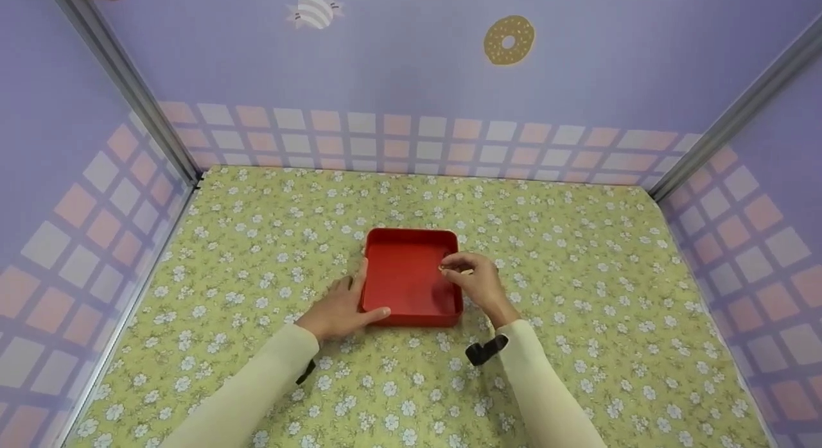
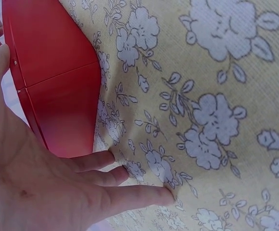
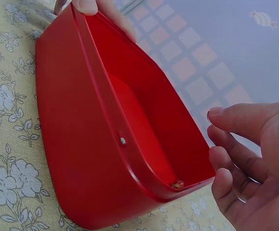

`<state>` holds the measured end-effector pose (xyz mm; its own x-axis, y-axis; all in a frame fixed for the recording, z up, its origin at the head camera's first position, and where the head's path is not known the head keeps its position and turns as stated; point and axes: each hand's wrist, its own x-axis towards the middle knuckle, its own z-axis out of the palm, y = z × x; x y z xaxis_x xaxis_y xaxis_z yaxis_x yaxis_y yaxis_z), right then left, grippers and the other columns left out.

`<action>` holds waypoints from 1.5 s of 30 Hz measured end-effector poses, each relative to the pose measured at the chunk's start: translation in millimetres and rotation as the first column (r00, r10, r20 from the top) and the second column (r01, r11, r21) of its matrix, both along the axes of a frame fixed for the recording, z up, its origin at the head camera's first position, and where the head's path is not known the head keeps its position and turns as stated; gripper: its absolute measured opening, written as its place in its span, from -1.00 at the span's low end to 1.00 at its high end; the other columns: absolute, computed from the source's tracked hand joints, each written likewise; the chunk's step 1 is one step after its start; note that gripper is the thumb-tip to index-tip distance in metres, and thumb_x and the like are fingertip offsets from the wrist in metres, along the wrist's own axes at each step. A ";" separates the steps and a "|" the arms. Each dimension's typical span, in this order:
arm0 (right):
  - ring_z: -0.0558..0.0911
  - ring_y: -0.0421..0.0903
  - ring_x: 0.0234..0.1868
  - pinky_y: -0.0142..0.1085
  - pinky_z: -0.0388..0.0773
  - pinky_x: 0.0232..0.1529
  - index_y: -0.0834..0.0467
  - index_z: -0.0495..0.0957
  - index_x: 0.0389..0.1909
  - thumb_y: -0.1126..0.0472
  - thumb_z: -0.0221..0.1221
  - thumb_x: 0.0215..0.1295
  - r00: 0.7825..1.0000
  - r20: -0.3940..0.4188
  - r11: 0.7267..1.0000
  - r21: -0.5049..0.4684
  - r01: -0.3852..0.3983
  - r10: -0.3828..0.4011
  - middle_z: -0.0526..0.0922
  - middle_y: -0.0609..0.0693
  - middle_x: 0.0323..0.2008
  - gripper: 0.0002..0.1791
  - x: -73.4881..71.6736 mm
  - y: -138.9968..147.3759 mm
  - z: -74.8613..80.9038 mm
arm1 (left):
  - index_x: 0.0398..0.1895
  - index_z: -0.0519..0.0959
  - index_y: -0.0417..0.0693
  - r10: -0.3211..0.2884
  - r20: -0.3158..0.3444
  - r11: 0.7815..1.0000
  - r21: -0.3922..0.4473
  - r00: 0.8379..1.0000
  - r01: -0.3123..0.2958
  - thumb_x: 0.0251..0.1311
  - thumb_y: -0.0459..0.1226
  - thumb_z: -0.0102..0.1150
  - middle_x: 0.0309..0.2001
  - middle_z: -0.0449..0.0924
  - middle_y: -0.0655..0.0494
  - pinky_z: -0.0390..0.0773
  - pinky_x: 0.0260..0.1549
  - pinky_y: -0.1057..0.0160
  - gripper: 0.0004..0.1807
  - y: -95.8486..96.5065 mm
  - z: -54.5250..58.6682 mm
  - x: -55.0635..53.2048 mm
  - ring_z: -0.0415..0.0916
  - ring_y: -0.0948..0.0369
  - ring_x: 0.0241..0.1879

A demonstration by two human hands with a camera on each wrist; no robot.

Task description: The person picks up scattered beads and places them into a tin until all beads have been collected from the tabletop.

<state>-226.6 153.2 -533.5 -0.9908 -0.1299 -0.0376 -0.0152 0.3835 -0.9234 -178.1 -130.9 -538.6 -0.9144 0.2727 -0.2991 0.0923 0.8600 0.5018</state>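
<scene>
A shallow red square tray (image 1: 411,271) sits on the flowered cloth. My left hand (image 1: 340,310) rests at its front left corner, thumb lying on the front rim and index finger along the left side; other fingers (image 2: 142,197) stretch straight over the cloth. Above the tray's right side hovers my right hand (image 1: 474,280), fingertips close together and loosely bent. A tiny gold-brown thing (image 3: 178,185) shows by the tray's inner corner, apart from the right fingers (image 3: 221,156). In the head view it appears right at the fingertips; its kind is too small to make out.
Pale green cloth with white flowers (image 1: 225,339) covers the table. Purple walls with a pink and white checked band (image 1: 398,137) stand at the back and both sides. Black straps with small devices (image 1: 485,350) are on the wrists.
</scene>
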 end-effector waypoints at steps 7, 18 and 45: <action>0.62 -0.14 -0.22 -0.37 0.56 -0.27 0.18 0.71 -0.17 0.26 0.33 0.18 1.000 -0.024 1.000 0.018 0.001 0.000 0.74 -0.05 -0.26 -0.80 0.2 -1.9 0.3 | 0.55 -0.45 0.23 -0.002 -0.002 1.000 -0.004 1.000 0.002 0.08 0.44 -0.03 0.47 0.03 -0.28 0.40 0.15 -0.26 0.19 0.2 -0.6 -0.7 0.20 -0.23 0.37; 0.60 -0.13 -0.20 -0.35 0.55 -0.29 0.01 0.71 -0.20 0.27 0.33 0.18 1.000 -0.018 1.000 -0.008 0.024 -0.024 0.69 -0.02 -0.22 -0.82 0.5 0.6 4.5 | 0.54 -0.47 0.24 -0.002 0.010 1.000 0.008 1.000 0.002 0.10 0.43 -0.02 0.48 0.00 -0.27 0.40 0.15 -0.25 0.19 1.2 -1.5 -0.5 0.18 -0.22 0.39; 0.58 -0.12 -0.21 -0.36 0.54 -0.25 0.16 0.69 -0.09 0.22 0.30 0.23 0.994 -0.058 0.995 -0.001 0.096 -0.096 0.71 0.09 -0.13 -0.76 -4.1 39.7 12.1 | 0.53 -0.51 0.28 0.007 0.014 1.000 -0.008 1.000 -0.007 0.08 0.44 -0.02 0.48 -0.01 -0.27 0.43 0.13 -0.25 0.20 0.9 -2.5 -1.3 0.23 -0.23 0.36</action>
<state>-230.7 192.9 -521.4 -0.9992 -0.0338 0.0205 -0.0320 0.3872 -0.9215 -179.4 -130.0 -541.1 -0.9120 0.2641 -0.3137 0.0795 0.8644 0.4964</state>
